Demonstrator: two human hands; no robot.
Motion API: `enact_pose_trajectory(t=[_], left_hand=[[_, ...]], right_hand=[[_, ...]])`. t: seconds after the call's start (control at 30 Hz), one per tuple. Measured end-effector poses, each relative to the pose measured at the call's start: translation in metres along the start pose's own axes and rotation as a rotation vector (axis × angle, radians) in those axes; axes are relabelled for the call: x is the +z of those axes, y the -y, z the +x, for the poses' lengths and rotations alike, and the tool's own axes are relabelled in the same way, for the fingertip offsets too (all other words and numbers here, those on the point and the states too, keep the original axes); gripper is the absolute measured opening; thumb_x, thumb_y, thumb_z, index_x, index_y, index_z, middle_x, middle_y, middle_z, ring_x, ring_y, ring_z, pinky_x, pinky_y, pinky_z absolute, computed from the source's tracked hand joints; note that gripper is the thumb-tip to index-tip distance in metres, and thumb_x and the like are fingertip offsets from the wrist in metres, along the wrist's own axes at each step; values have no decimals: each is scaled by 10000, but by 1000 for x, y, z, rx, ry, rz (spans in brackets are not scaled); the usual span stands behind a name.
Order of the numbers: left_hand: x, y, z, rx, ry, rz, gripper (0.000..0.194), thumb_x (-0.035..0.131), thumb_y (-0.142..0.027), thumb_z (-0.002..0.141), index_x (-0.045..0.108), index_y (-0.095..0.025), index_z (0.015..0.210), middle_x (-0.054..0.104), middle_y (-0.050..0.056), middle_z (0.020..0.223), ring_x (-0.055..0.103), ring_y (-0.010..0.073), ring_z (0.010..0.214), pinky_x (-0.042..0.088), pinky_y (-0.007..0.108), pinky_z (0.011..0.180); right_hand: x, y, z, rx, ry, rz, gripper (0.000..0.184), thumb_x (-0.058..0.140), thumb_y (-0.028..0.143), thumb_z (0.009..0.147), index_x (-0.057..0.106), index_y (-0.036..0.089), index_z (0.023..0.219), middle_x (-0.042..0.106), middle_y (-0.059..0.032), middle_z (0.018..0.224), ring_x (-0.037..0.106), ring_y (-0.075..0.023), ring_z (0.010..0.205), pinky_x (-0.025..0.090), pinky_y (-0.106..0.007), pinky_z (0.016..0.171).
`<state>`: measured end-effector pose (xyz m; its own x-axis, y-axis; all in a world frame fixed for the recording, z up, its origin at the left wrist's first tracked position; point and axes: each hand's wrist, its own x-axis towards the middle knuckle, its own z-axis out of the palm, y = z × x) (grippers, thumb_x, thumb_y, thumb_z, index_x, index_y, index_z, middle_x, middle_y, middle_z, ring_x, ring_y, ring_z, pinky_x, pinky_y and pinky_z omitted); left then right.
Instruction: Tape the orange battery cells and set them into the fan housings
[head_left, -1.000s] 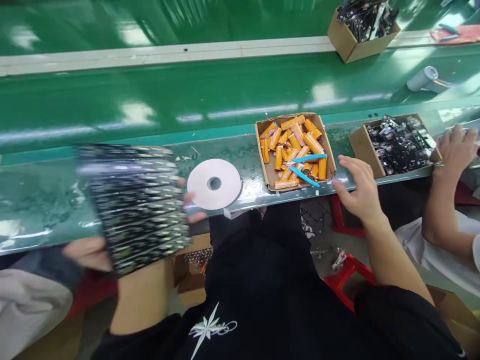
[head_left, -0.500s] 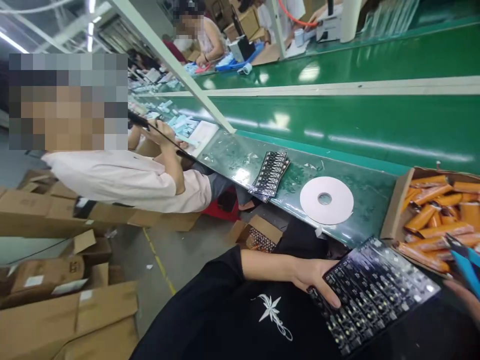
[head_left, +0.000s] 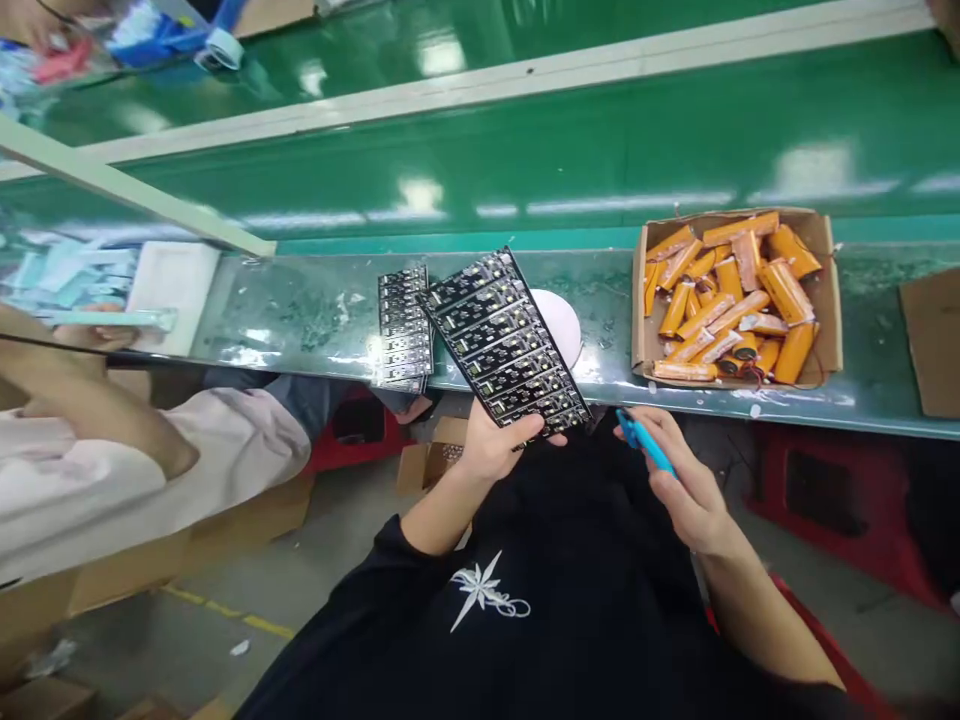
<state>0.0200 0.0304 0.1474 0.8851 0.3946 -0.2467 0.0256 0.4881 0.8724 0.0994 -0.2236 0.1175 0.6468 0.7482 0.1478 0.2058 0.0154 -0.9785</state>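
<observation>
My left hand (head_left: 495, 445) is closed on the lower edge of a black circuit board panel (head_left: 514, 345), thumb on top. The panel is tilted above the bench edge and shows rows of small boards. In my right hand (head_left: 686, 485) is a pair of blue-handled cutting pliers (head_left: 646, 445), held just right of the panel and apart from it. More black circuit board panels (head_left: 403, 325) lie stacked on the bench to the left. Partly hidden behind the held panel is a white tape roll (head_left: 559, 320).
A cardboard box (head_left: 639, 300) of orange wrapped battery packs (head_left: 712, 320) stands on the bench (head_left: 300, 310) at right. Another carton (head_left: 934, 340) is at the far right. At left, a co-worker's arm (head_left: 97, 400) is beside a white tray (head_left: 172, 290). Red stools (head_left: 817, 490) are below.
The pliers, in the battery box at first, are now in my right hand. My left hand has brought the panel to the middle; other panels now lie on the bench. The view swung left and back.
</observation>
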Motion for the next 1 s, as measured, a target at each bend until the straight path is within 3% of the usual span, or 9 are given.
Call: enact_pose_trajectory(t=[0.13, 0.33, 0.67, 0.77, 0.9, 1.0], left_hand=[[6, -1, -4, 67, -38, 2, 595, 980, -381, 758, 645, -202, 1217, 766, 5, 846, 772, 217, 615, 717, 361, 538], [7, -10, -8, 84, -59, -3, 655, 972, -361, 777, 628, -244, 1322, 792, 1, 879, 740, 188, 531, 681, 308, 466], [4, -7, -3, 115, -56, 38, 625, 966, -372, 788, 634, -238, 1300, 797, -2, 869, 766, 210, 569, 749, 422, 591], [2, -6, -3, 149, -43, 56, 542, 953, -382, 802, 658, -222, 1228, 787, -4, 820, 775, 228, 571, 744, 416, 570], [0, -5, -2, 139, -35, 54, 568, 949, -376, 807, 650, -236, 1269, 802, 13, 878, 774, 233, 559, 718, 388, 509], [-1, -6, -1, 114, -13, 83, 531, 941, -403, 824, 656, -225, 1235, 791, 16, 846, 766, 234, 544, 713, 391, 507]], right_hand=[[8, 5, 14, -44, 42, -23, 596, 531, 421, 1129, 416, 367, 1711, 491, -122, 1556, 503, -345, 1488, 466, -567, 1276], [13, 4, 12, -60, 11, -221, 677, 596, 389, 1096, 357, 359, 1729, 480, -150, 1513, 520, -371, 1445, 512, -590, 1234], [10, 2, 12, -45, 41, -248, 616, 577, 414, 1101, 416, 351, 1692, 505, -152, 1475, 549, -373, 1397, 541, -592, 1190], [11, 2, 13, -54, 14, -229, 608, 579, 417, 1099, 426, 355, 1685, 513, -147, 1466, 555, -366, 1384, 542, -586, 1185], [10, 1, 14, -59, 17, -269, 635, 619, 417, 1081, 438, 340, 1685, 530, -154, 1475, 557, -375, 1393, 523, -599, 1204], [7, -1, 15, -55, 50, -246, 592, 526, 512, 1116, 479, 309, 1670, 557, -161, 1496, 572, -375, 1407, 530, -594, 1206]])
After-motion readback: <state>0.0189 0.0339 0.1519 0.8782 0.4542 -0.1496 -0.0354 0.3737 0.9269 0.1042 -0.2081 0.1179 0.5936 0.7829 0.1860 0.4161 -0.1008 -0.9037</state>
